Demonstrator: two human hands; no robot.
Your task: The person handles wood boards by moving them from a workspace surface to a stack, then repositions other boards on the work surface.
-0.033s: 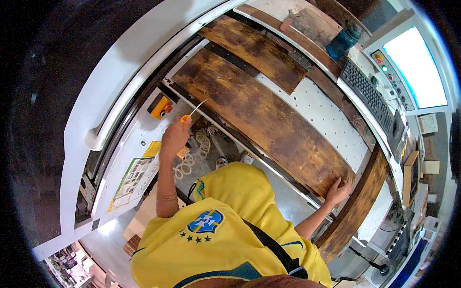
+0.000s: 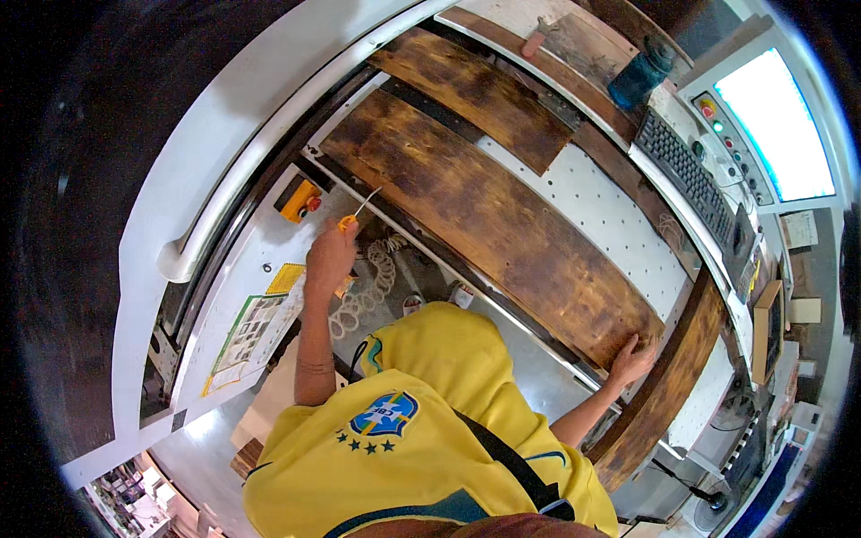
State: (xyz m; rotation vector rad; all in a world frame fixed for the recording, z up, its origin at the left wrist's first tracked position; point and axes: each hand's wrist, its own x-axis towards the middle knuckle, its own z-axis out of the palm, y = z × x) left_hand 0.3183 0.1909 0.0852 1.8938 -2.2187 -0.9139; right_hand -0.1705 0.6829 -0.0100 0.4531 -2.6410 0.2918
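Observation:
My left hand (image 2: 331, 258) is closed around an orange air blow gun (image 2: 347, 221). Its thin metal nozzle points up and right, reaching the near edge of a long, dark-stained wooden board (image 2: 484, 220). A coiled pale hose (image 2: 375, 278) hangs beside that hand; where it joins the gun is hidden. At the board's right end, my right hand (image 2: 633, 360) grips the corner, fingers bent over the edge. The board lies across a white perforated machine bed (image 2: 619, 215). Behind it rests a shorter stained board (image 2: 484, 90).
An orange box with a red button (image 2: 300, 199) sits on the white panel at left. Another stained board (image 2: 668, 386) lies at right. Beyond the bed are a keyboard (image 2: 686, 175), a blue bottle (image 2: 639, 79) and a lit screen (image 2: 777, 125). A white rail (image 2: 430, 244) edges the bed.
My left hand has shifted very slightly, and the nozzle tip has moved a little to the left. My right hand and the boards stay in place.

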